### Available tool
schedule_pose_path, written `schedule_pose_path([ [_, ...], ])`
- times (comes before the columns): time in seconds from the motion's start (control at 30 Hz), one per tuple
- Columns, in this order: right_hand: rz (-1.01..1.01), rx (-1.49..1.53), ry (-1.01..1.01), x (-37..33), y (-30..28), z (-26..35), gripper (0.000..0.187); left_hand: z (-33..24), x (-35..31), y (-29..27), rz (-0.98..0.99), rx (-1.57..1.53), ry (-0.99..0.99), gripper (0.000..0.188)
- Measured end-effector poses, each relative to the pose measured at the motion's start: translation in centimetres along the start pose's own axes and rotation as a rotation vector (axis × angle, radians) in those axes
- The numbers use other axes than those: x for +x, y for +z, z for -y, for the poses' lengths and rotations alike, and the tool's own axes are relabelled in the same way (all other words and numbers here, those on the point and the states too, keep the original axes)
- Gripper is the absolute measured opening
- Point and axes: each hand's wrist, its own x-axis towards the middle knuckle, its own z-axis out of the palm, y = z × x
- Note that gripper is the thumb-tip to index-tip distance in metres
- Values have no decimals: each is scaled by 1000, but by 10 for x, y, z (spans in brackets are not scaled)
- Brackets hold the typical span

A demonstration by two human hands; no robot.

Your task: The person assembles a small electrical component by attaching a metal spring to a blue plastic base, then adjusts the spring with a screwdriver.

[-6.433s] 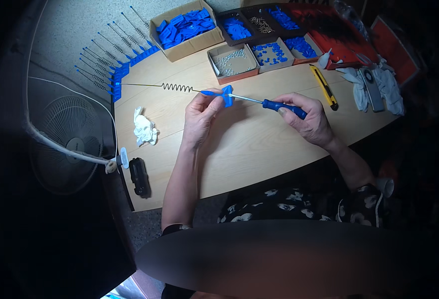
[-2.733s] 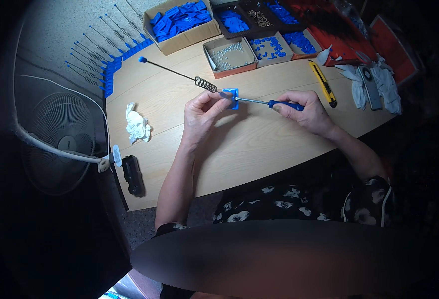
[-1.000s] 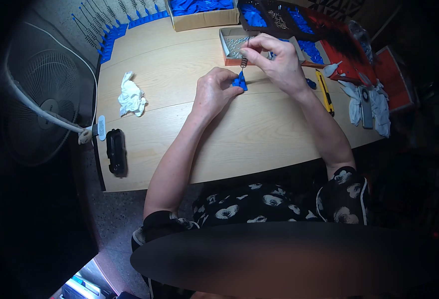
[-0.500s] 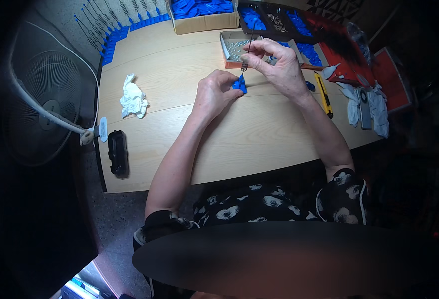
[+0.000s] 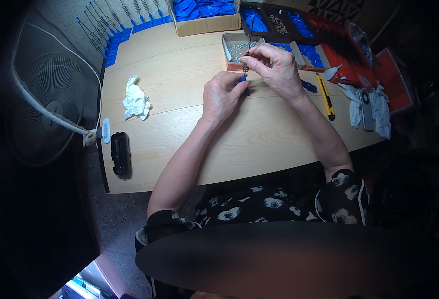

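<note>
My left hand point(image 5: 221, 97) pinches a small blue plastic piece point(image 5: 246, 91) near the tabletop, and its thumb and fingers cover most of it. From the top of that piece rises a thin dark wire with a coiled section point(image 5: 246, 69), roughly upright. My right hand point(image 5: 279, 72) is closed on the wire just above, thumb against forefinger. Its straight upper part point(image 5: 251, 37) sticks up past the fingers. The joint between wire and blue piece is partly hidden by my left fingers.
Finished-looking coiled wires on blue bases point(image 5: 112, 47) line the far left edge. Beyond my hands stand a carton of blue parts point(image 5: 207, 27) and a small box of tiny pieces point(image 5: 226, 52). A yellow cutter point(image 5: 325, 97) lies right; crumpled white cloth point(image 5: 136, 102) and black case point(image 5: 121, 154) lie left.
My left thumb and fingers have moved up around the blue piece and now cover more of it. My right hand stays on the wire, slightly lower. The whole view has shifted a little.
</note>
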Motion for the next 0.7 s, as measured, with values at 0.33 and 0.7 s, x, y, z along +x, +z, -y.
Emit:
schedule_pose_path([
  [0.33,-10,9,49,1,-10,-28,15,19,28,21,16,94,162,20],
  [0.7,42,-29,20,9,-30,-42,15,16,36,31,118,-64,10,27],
])
